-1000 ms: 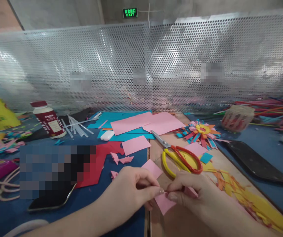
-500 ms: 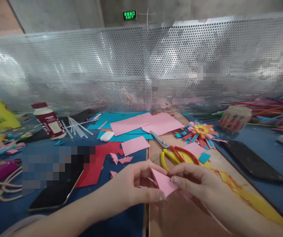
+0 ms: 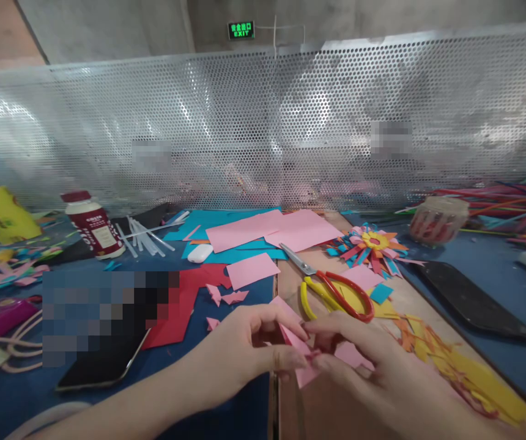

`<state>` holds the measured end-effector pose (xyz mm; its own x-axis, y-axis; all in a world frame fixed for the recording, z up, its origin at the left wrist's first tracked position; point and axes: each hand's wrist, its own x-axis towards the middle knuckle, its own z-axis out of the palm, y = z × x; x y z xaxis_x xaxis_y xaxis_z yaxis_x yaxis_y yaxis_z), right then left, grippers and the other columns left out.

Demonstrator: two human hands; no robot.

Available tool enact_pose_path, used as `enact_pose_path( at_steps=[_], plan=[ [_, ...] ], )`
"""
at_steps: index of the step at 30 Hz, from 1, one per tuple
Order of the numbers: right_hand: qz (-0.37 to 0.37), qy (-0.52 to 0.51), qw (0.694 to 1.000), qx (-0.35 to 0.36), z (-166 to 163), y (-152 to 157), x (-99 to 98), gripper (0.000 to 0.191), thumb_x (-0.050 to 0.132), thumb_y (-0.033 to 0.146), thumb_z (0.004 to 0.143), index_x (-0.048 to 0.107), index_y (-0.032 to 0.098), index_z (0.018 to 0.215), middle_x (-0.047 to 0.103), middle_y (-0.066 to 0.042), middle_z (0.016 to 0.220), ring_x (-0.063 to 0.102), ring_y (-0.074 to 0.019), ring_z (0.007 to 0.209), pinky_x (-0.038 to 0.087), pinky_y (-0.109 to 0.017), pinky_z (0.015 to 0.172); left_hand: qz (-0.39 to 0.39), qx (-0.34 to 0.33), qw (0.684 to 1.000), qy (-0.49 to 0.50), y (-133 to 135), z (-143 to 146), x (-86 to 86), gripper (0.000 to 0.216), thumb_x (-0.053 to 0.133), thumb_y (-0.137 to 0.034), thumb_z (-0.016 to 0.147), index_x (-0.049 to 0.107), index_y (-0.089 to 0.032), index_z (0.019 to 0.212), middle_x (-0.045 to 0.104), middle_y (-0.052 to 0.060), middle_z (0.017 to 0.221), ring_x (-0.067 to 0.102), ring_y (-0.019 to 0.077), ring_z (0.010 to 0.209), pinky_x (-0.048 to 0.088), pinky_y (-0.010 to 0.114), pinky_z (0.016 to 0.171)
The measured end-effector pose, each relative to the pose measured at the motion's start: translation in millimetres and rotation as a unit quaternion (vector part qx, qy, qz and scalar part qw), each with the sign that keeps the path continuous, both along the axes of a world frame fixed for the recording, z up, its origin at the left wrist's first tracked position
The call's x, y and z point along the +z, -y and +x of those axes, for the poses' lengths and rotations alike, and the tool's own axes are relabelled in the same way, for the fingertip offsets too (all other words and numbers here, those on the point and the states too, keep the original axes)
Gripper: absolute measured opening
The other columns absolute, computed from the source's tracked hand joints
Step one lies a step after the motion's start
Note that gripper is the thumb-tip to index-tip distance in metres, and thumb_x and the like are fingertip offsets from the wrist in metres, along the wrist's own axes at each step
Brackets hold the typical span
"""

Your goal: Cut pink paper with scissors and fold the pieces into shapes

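A folded piece of pink paper (image 3: pixel 307 376) is pinched between my two hands, low in the middle of the view. My left hand (image 3: pixel 263 342) grips its left side, thumb below and fingers above. My right hand (image 3: pixel 359 348) holds the right side, thumb and fingertips close to the left ones. Fingers cover part of the folds. Just beyond the hands lie red-handled scissors (image 3: pixel 331 287) and a yellow-handled tool (image 3: pixel 307 299). Small folded pink pieces (image 3: pixel 235 297) rest left of my hands, near a pink paper rectangle (image 3: pixel 252 271).
Pink sheets (image 3: pixel 302 229) lie on blue paper (image 3: pixel 224 252) farther back. A paper flower (image 3: pixel 373 242), a glass jar (image 3: pixel 440 219) and a black phone (image 3: pixel 474 299) are at right. Leftward stand a bottle (image 3: pixel 93 226), another phone (image 3: pixel 107 360) and red paper (image 3: pixel 178 318). A perforated metal screen (image 3: pixel 244 128) rises behind.
The pink paper has turned and its folds have shifted between my fingers. My right hand's fingertips have changed their hold, and more pink paper shows past the left fingers.
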<state>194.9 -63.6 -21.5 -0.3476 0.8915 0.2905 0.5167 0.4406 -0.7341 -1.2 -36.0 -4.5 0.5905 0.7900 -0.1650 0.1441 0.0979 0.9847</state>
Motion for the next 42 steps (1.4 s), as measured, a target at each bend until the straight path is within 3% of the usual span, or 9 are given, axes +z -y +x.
enact_pose_path(
  at_steps=[6, 11, 15, 20, 24, 32, 42],
  plan=[
    [-0.001, -0.038, 0.998, -0.043, -1, -3, -7.0, 0.036, 0.043, 0.031, 0.086, 0.046, 0.024, 0.121, 0.059, 0.001, 0.067, 0.057, -0.0125, 0.061, 0.049, -0.023, 0.058, 0.046, 0.039, 0.998, -0.006, 0, 1, -3.1, 0.039, 0.062, -0.024, 0.071, 0.049, -0.021, 0.108, 0.060, -0.001, 0.077, 0.057, 0.0122, 0.071, 0.043, 0.025, 0.067],
    [0.030, -0.015, 0.999, -0.026, -1, -2, -4.6, 0.024, 0.046, 0.028, 0.083, 0.060, 0.028, 0.103, 0.064, -0.002, 0.083, 0.060, -0.0153, 0.076, 0.050, -0.025, 0.068, 0.102, 0.063, 0.993, -0.013, 2, 2, -4.7, 0.025, 0.056, -0.025, 0.074, 0.047, -0.020, 0.098, 0.059, -0.001, 0.075, 0.056, 0.0123, 0.071, 0.043, 0.025, 0.066],
    [0.032, -0.019, 0.998, -0.045, -2, -2, -5.5, 0.023, 0.050, 0.026, 0.080, 0.060, 0.026, 0.100, 0.065, -0.002, 0.081, 0.061, -0.0137, 0.070, 0.050, -0.023, 0.065, 0.154, 0.066, 0.984, -0.051, 4, 2, -1.0, 0.012, 0.052, -0.027, 0.077, 0.053, -0.018, 0.084, 0.059, 0.000, 0.075, 0.055, 0.0122, 0.072, 0.043, 0.025, 0.068],
    [0.038, -0.034, 0.998, -0.047, -6, -5, -11.7, 0.024, 0.050, 0.024, 0.080, 0.059, 0.023, 0.102, 0.064, -0.001, 0.075, 0.059, -0.0119, 0.064, 0.049, -0.022, 0.061, 0.159, 0.063, 0.983, -0.066, 5, 3, 2.7, 0.018, 0.055, -0.028, 0.075, 0.058, -0.018, 0.089, 0.062, 0.001, 0.085, 0.057, 0.0134, 0.074, 0.044, 0.025, 0.068],
    [0.074, -0.032, 0.995, -0.051, -6, -4, -12.3, 0.027, 0.053, 0.027, 0.080, 0.058, 0.023, 0.106, 0.064, -0.002, 0.077, 0.059, -0.0124, 0.066, 0.049, -0.022, 0.062, 0.169, 0.080, 0.979, -0.078, 5, 2, 1.6, 0.023, 0.060, -0.030, 0.071, 0.059, -0.019, 0.092, 0.063, 0.001, 0.081, 0.057, 0.0139, 0.072, 0.045, 0.025, 0.066],
    [0.116, 0.022, 0.991, -0.068, -3, 0, -7.9, 0.021, 0.053, 0.027, 0.080, 0.062, 0.028, 0.099, 0.066, -0.002, 0.092, 0.061, -0.0147, 0.077, 0.050, -0.023, 0.068, 0.271, 0.117, 0.942, -0.163, 9, 0, 2.8, 0.017, 0.061, -0.034, 0.071, 0.067, -0.022, 0.082, 0.066, 0.000, 0.075, 0.054, 0.0130, 0.062, 0.042, 0.022, 0.059],
    [0.105, -0.020, 0.989, -0.106, -10, -1, -15.1, 0.019, 0.054, 0.024, 0.077, 0.062, 0.027, 0.095, 0.066, 0.002, 0.071, 0.061, -0.0110, 0.062, 0.050, -0.019, 0.060, 0.269, 0.094, 0.949, -0.133, 12, 5, 4.2, 0.013, 0.054, -0.023, 0.075, 0.061, -0.022, 0.087, 0.061, -0.003, 0.070, 0.052, 0.0097, 0.059, 0.041, 0.019, 0.054]
  ],
)
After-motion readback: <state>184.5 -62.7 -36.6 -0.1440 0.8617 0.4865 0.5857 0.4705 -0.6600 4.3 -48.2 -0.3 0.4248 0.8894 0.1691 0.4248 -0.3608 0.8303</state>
